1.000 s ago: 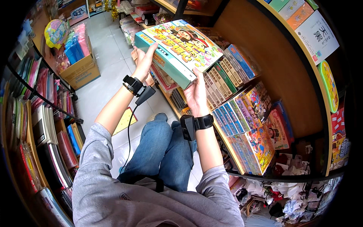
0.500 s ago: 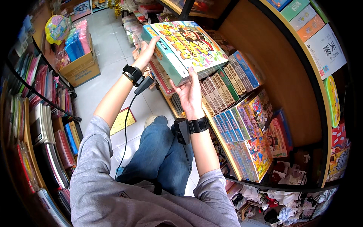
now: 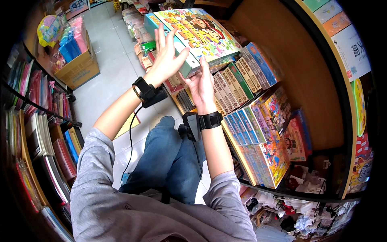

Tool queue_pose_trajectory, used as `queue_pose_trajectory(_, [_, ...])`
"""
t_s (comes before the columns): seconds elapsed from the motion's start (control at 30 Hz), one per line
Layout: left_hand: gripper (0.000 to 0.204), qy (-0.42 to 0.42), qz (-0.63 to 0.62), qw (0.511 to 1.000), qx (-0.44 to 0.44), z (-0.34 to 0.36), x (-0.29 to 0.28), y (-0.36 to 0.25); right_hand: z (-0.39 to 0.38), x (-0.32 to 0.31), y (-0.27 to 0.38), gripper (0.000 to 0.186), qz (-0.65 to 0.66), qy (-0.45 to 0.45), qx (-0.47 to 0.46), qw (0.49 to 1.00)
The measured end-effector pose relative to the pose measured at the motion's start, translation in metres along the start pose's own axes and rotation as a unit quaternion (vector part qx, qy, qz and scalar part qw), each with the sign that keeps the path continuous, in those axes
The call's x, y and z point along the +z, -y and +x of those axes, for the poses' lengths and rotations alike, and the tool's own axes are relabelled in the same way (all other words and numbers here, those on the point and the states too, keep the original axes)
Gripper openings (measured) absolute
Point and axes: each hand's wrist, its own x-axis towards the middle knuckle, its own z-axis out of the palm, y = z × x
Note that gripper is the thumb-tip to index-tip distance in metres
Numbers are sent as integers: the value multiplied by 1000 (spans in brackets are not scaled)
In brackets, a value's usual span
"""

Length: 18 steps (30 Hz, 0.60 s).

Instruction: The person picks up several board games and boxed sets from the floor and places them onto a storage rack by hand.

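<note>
A large flat board game box [image 3: 199, 34] with a bright cartoon cover and a teal side lies at the top of the shelf, slightly tilted, over the row of upright boxes. My right hand [image 3: 201, 90] grips its near corner, thumb on the upper edge and the other fingers partly hidden under it. My left hand [image 3: 165, 54] is open beside the teal side, fingers spread and pointing up; it overlaps the box in view, and I cannot tell whether it touches. Both wrists wear black strapped devices, and a cable hangs from the left one.
Upright tan game boxes [image 3: 229, 86] and one green box line the shelf at right, with stacked colourful boxes [image 3: 276, 157] nearer me. Folders and books [image 3: 40, 133] fill a rack at left. A cardboard carton [image 3: 80, 70] of wrapped goods stands on the tiled floor [image 3: 105, 48].
My left hand has let go of the box's teal side and spread its fingers, shifting nearer the right hand. The right hand keeps its hold on the near corner.
</note>
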Motion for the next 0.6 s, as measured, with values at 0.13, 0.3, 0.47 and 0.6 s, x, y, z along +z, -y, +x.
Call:
queue_pose_trajectory(0.13, [50, 14, 9, 1000, 17, 3, 14, -4, -1, -8, 3, 41, 28, 8, -3, 1000])
queue_pose_trajectory(0.3, [44, 7, -26, 999, 30, 19, 24, 15, -36, -21, -2, 47, -73, 7, 14, 997])
queue_pose_trajectory(0.47, [39, 7, -7, 998, 56, 30, 30, 11, -132, -79, -14, 26, -286, 41, 115, 950])
queue_pose_trajectory(0.6, [33, 4, 22, 994, 103, 29, 36, 12, -217, -124, -32, 12, -350, -105, 117, 923])
